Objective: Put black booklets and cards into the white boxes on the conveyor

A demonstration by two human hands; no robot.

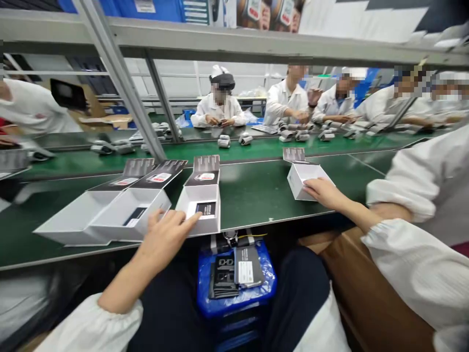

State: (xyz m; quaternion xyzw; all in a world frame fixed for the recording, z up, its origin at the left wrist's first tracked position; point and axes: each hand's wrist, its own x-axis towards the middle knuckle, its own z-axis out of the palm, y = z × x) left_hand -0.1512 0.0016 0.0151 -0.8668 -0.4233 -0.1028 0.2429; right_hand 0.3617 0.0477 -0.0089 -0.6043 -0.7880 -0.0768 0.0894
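My left hand [164, 237] is at the near edge of the white boxes on the left, its fingers apart. The index finger reaches over the rim of an open white box [180, 199], close to a dark printed card [205, 210] inside. Beside it stands another open white box [106, 224] with a dark card [135, 216], and further left is a box [68, 220] with no contents visible. My right hand [324, 193] grips the near wall of a separate open white box [296, 183], fingers over its rim. Its thumb is hidden.
A blue stool [238, 305] between my knees bears stacks of dark printed cards [223, 278]. Across the green table [252, 190], several co-workers in white coats sit near small white devices [223, 141]. A metal post [120, 78] and shelf cross the view. A neighbour's sleeve [406, 176] is at right.
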